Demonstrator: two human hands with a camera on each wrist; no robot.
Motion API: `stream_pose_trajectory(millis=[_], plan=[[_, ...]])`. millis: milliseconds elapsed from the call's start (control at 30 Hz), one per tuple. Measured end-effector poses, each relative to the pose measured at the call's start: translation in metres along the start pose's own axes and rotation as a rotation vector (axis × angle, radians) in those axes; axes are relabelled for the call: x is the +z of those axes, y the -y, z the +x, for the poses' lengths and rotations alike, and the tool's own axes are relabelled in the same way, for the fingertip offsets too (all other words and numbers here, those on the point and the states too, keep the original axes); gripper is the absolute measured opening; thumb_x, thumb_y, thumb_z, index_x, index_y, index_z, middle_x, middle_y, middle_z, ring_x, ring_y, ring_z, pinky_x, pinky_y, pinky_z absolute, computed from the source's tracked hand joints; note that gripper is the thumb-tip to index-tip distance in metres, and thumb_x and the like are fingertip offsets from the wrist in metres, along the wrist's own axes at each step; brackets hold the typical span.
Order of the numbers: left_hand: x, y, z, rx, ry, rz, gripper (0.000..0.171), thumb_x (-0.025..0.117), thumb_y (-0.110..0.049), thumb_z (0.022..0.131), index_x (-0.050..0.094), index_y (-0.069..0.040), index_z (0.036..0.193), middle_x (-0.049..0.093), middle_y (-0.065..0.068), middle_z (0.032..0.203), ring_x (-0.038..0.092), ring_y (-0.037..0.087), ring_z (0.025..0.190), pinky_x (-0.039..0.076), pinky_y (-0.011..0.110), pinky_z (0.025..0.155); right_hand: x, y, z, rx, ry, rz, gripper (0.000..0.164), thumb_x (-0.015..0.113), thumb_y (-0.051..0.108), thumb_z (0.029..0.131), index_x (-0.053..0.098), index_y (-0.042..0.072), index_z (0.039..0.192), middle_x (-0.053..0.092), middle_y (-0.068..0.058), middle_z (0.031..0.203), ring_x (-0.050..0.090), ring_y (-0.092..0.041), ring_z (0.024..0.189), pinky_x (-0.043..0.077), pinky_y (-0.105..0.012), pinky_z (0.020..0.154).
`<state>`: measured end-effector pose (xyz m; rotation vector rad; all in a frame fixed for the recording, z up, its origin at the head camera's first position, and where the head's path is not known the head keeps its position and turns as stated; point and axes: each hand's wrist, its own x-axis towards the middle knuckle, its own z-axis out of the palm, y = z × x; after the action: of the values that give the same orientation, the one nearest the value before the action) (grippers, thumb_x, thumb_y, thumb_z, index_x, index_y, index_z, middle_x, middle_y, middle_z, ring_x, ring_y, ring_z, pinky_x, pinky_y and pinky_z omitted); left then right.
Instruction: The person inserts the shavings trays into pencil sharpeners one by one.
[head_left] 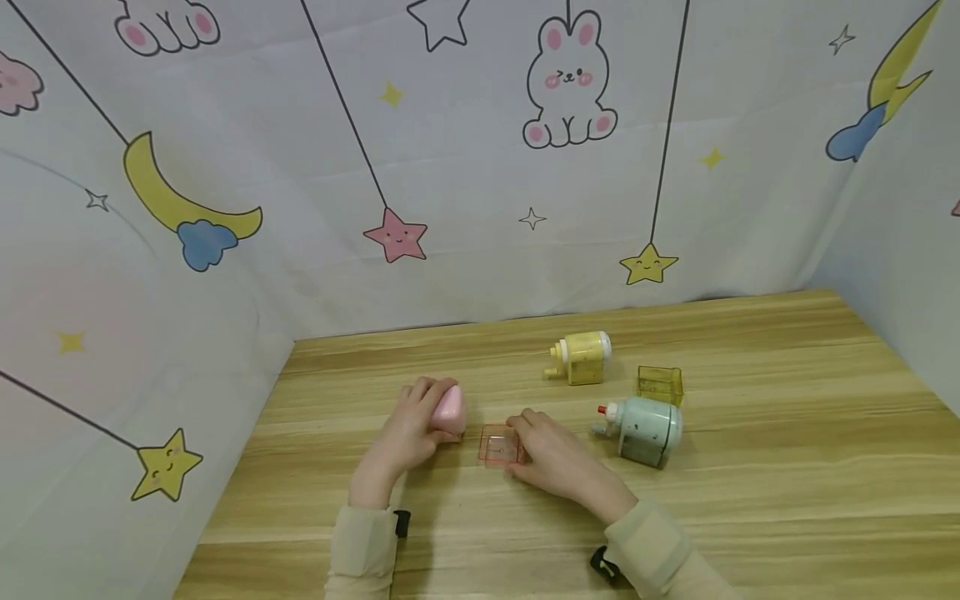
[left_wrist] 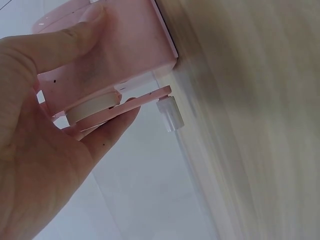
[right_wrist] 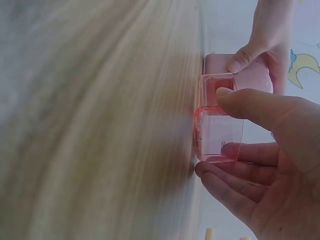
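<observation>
My left hand point(head_left: 405, 432) grips a pink hand-crank pencil sharpener point(head_left: 451, 410) at the middle left of the table. Its thumb lies along the pink body in the left wrist view, where the crank arm and its pale knob point(left_wrist: 171, 114) stick out near the fingers. Just to the right, a see-through pink shavings drawer point(head_left: 498, 450) sits on the wood. My right hand point(head_left: 561, 457) holds that drawer from its right side, thumb on one wall and fingers at the other. In the right wrist view the drawer lines up in front of the pink sharpener.
A mint-green crank sharpener point(head_left: 648, 427) stands right of my right hand. Behind it are a yellow see-through drawer point(head_left: 660, 383) and a yellow crank sharpener point(head_left: 587, 358). A white cloth wall point(head_left: 465, 167) printed with stars and bunnies borders the wooden table point(head_left: 787, 433).
</observation>
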<state>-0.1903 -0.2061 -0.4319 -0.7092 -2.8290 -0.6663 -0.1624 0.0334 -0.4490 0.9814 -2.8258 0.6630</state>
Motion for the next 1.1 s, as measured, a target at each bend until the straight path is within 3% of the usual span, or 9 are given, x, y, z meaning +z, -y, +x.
stream_pose_trajectory(millis=[1100], plan=[[0.004, -0.022, -0.004, 0.032, 0.048, 0.003, 0.070, 0.077, -0.018, 0.068, 0.044, -0.015, 0.129, 0.049, 0.005, 0.112, 0.039, 0.023, 0.099, 0.048, 0.045, 0.082, 0.000, 0.000, 0.001, -0.003, -0.005, 0.004, 0.058, 0.070, 0.035, 0.074, 0.053, -0.001, 0.117, 0.057, -0.007, 0.098, 0.050, -0.016, 0.086, 0.051, -0.035, 0.070]])
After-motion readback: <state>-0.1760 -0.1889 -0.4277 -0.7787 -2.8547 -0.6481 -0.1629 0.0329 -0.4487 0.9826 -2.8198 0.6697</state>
